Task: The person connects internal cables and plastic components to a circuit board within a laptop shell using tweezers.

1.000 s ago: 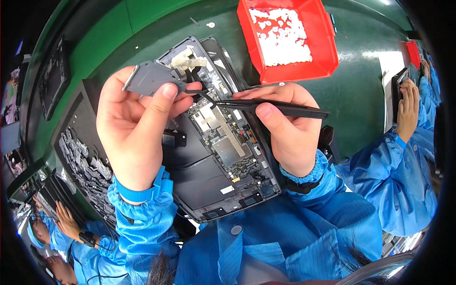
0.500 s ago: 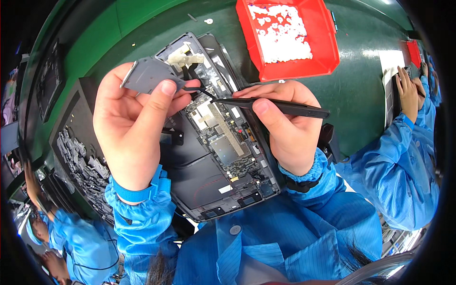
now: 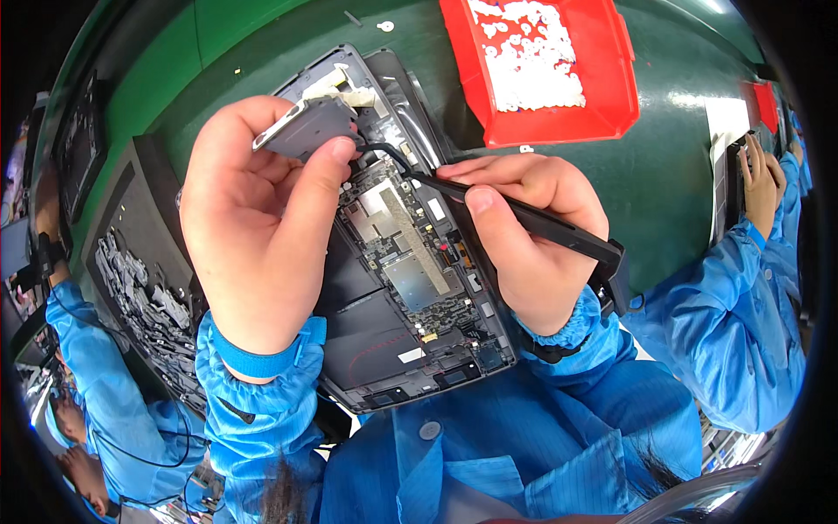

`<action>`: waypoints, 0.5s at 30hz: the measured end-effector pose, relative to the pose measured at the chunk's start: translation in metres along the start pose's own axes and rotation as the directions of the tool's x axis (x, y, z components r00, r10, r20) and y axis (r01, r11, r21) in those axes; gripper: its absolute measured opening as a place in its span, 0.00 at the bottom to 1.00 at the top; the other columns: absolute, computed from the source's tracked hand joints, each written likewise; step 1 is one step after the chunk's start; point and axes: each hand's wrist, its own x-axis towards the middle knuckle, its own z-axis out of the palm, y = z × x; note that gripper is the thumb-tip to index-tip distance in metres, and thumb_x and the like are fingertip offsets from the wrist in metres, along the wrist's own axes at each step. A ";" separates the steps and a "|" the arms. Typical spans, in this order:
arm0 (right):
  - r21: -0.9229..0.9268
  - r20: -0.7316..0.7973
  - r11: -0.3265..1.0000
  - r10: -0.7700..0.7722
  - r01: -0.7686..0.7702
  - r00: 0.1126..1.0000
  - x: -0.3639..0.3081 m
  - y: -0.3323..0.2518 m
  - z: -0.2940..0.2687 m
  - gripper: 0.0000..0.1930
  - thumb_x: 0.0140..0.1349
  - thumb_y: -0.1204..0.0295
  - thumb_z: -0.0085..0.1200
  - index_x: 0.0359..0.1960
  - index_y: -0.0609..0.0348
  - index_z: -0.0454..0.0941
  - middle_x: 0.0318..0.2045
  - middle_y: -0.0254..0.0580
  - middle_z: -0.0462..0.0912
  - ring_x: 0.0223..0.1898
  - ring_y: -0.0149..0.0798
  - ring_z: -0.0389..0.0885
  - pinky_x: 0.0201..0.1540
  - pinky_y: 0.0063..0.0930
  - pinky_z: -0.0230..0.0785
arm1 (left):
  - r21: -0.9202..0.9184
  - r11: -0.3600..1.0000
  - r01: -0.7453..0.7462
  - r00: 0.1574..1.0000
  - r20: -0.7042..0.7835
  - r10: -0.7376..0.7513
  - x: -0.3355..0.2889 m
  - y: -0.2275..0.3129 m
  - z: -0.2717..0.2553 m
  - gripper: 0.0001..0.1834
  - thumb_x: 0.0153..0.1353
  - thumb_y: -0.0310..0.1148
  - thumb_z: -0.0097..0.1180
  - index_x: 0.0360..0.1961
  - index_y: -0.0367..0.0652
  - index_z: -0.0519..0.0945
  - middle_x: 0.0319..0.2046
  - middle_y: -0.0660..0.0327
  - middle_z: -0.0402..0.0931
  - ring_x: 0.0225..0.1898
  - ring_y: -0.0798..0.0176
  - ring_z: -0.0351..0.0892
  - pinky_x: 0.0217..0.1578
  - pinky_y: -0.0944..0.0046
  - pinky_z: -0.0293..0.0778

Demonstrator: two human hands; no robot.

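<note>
Leftward, jagged grey pieces (image 3: pixel 144 284) lie in a dark tray (image 3: pixel 166 201). Next, the left hand (image 3: pixel 262 231) pinches a flat grey plate (image 3: pixel 307 131) over an opened, angular casing (image 3: pixel 367 341), and the right hand (image 3: pixel 534 260) grips tapered black tweezers (image 3: pixel 563 231) above its bumpy circuit board (image 3: pixel 415 279).

Uncovered device (image 3: pixel 362 327): dark casing, circuit board exposed along its right edge; lies askew toward the near side of the green workbench (image 3: pixel 668 188), far end leaning left
Grey plate (image 3: pixel 310 131): thin, tilted, raised over the casing's far-left edge
Black tweezers (image 3: pixel 537 222): slanting across the right edge, tips above the board's far end
</note>
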 end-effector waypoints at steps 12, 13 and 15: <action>-0.029 0.010 0.999 -0.016 0.016 1.000 0.004 0.004 0.000 0.08 0.50 0.86 0.58 0.23 0.65 0.70 0.29 0.46 0.80 0.36 0.37 0.82 0.38 0.27 0.73 | 0.007 1.000 0.028 1.000 -0.002 -0.028 0.003 -0.001 0.001 0.14 0.58 0.16 0.53 0.46 0.34 0.68 0.38 0.54 0.78 0.40 0.63 0.79 0.40 0.67 0.78; -0.032 0.012 0.999 -0.012 0.012 1.000 0.004 0.002 0.001 0.09 0.50 0.87 0.58 0.23 0.64 0.70 0.29 0.46 0.80 0.36 0.37 0.82 0.38 0.27 0.73 | 0.000 0.999 0.036 0.999 -0.010 -0.036 0.003 0.000 0.001 0.14 0.58 0.16 0.53 0.46 0.34 0.68 0.38 0.54 0.77 0.41 0.63 0.79 0.40 0.67 0.78; -0.033 0.014 0.999 -0.007 0.007 1.000 0.004 0.003 0.001 0.09 0.50 0.87 0.59 0.23 0.64 0.69 0.29 0.47 0.80 0.36 0.38 0.82 0.38 0.27 0.73 | 0.005 0.999 0.037 0.999 -0.014 -0.037 0.002 0.000 0.001 0.14 0.58 0.16 0.53 0.45 0.34 0.68 0.38 0.54 0.77 0.41 0.63 0.79 0.40 0.67 0.78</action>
